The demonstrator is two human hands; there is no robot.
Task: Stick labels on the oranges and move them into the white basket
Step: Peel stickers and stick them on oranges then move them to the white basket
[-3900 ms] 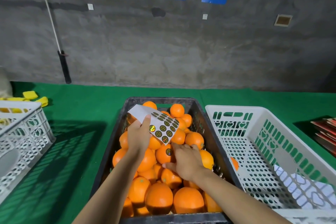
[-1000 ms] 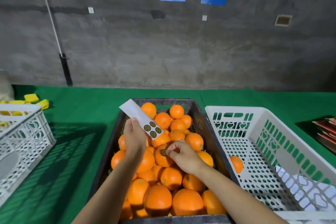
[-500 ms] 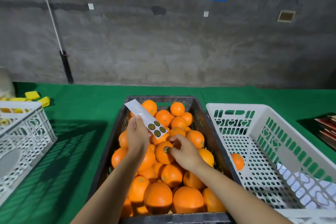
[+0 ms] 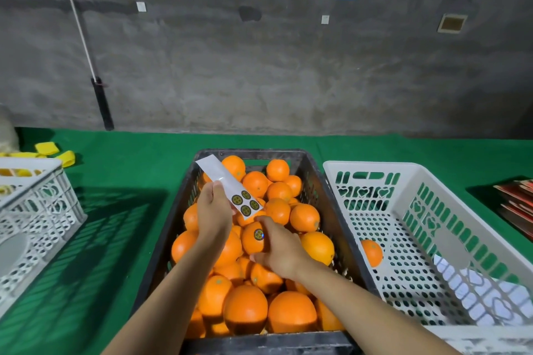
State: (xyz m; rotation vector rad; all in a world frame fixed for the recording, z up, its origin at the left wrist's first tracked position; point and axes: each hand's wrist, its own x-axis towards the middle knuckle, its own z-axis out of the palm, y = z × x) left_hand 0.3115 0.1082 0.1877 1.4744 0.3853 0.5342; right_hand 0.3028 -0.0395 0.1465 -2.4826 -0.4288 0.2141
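Note:
A dark crate [image 4: 323, 199] in the middle is heaped with oranges [image 4: 304, 217]. My left hand [image 4: 213, 210] holds a white label strip [image 4: 227, 187] above the pile; several round labels sit at its lower end. My right hand [image 4: 281, 248] is wrapped around a labelled orange [image 4: 255, 238] in the pile, its dark round sticker facing up. The white basket [image 4: 473, 228] stands right of the crate, with one orange [image 4: 371, 252] lying at its left side.
A second white basket [image 4: 37, 204] stands at the left on the green cloth [image 4: 115, 225], with yellow pieces [image 4: 54, 151] behind it. Red packets [image 4: 516, 202] lie at the far right. White paper [image 4: 487, 297] lies in the right basket's near corner. A grey wall rises behind the table.
The label sheet in my left hand went from a wide sheet to a narrow strip. My right hand pressed a label onto an orange and now grips that orange.

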